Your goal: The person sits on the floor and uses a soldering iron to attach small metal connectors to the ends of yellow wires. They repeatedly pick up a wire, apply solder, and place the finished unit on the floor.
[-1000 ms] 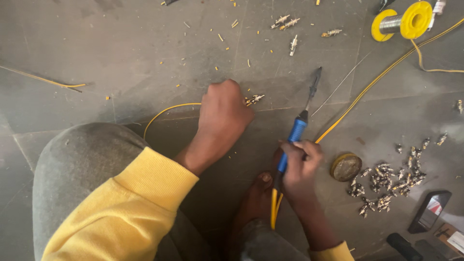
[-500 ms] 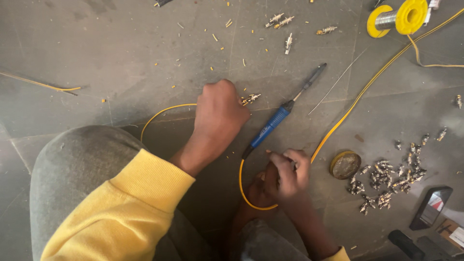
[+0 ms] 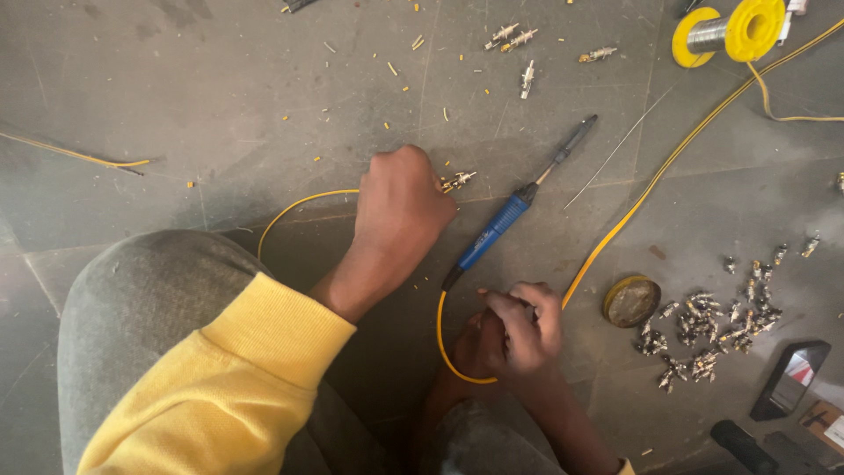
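Observation:
My left hand (image 3: pixel 400 207) is closed into a fist and pressed to the floor, pinching a thin yellow wire (image 3: pixel 299 204). A small metal connector (image 3: pixel 457 180) sticks out at its fingertips. A soldering iron with a blue handle (image 3: pixel 492 233) lies on the floor just right of that hand, its tip pointing up and right. Its yellow cord (image 3: pixel 448 352) loops down to my right hand (image 3: pixel 519 330). That hand hovers over my foot with its fingers curled together, and nothing shows between them.
A pile of metal connectors (image 3: pixel 712 330) and a round tin (image 3: pixel 631 301) lie to the right. A yellow solder spool (image 3: pixel 743 31) sits top right, with a long yellow cable (image 3: pixel 651 185) crossing below it. A phone (image 3: pixel 791 378) lies at the lower right. My grey knee (image 3: pixel 149 308) fills the lower left.
My right hand lowered the soldering iron, let it go on the floor and drew back toward my foot. My left hand stayed on the wire.

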